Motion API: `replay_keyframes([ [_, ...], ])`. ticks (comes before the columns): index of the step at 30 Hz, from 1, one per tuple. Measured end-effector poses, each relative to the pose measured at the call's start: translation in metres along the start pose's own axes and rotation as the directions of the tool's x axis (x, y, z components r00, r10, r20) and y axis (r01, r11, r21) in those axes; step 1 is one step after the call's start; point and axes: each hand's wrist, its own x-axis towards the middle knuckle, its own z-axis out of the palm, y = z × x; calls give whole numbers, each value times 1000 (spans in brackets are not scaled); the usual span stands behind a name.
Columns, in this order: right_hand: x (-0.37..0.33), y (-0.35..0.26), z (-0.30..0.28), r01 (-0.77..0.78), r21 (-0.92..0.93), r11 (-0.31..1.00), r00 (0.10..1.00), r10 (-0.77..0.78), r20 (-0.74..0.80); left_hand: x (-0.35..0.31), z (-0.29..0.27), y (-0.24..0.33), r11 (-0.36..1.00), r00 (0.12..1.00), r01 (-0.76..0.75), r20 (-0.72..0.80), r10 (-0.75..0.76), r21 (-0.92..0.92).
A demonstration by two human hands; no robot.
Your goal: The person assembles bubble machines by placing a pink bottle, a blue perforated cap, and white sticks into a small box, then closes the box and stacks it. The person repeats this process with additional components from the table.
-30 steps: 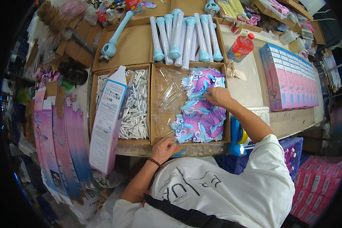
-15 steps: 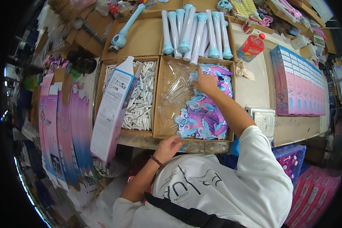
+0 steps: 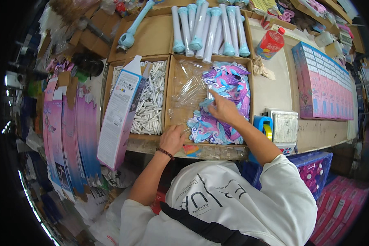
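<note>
A cardboard box (image 3: 251, 102) in front of me holds purple, pink and blue wing- or leaf-shaped pieces (image 3: 233, 88) on its right side. Clear plastic tubes or sleeves (image 3: 190, 90) lie on its left side. My right hand (image 3: 225, 110) is over the coloured pieces, forefinger stretched and thumb apart, beside a clear shiny bit at the fingertips. At the box's near left corner is my left hand (image 3: 173, 138), its fingers curled down by a clear plastic edge. Whether it grips that plastic is hidden.
Left of this box, another holds many short white sticks (image 3: 147, 117); a tall printed carton (image 3: 121, 115) leans across it. White tubes with blue ends (image 3: 209, 30) fill a box behind. A red bottle (image 3: 271, 43), a scale (image 3: 284, 129) and a row of cartons (image 3: 322, 84) stand right.
My right hand has drawn back toward me from the far end of the coloured pieces. My left hand has moved forward onto the box's near edge. The view has shifted slightly.
</note>
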Motion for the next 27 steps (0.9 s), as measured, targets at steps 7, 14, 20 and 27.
replay_keyframes([
  [7, -16, 6, 31, 314, -311, 897, 945, -327, 9, 13, 32, -17, 944, 959, -199, 250, 133, 263],
  [14, -21, 1, 45, 276, -357, 893, 961, -267, 75, 22, 11, -25, 986, 990, 76, 131, -56, -150],
  [20, -24, 1, 31, 91, -21, 996, 996, -91, 17, 9, -6, -36, 891, 995, 90, 12, -94, -444],
  [27, -28, -30, 14, 114, 126, 986, 980, -91, -175, -78, -13, -63, 820, 980, 181, 166, -107, -544],
])
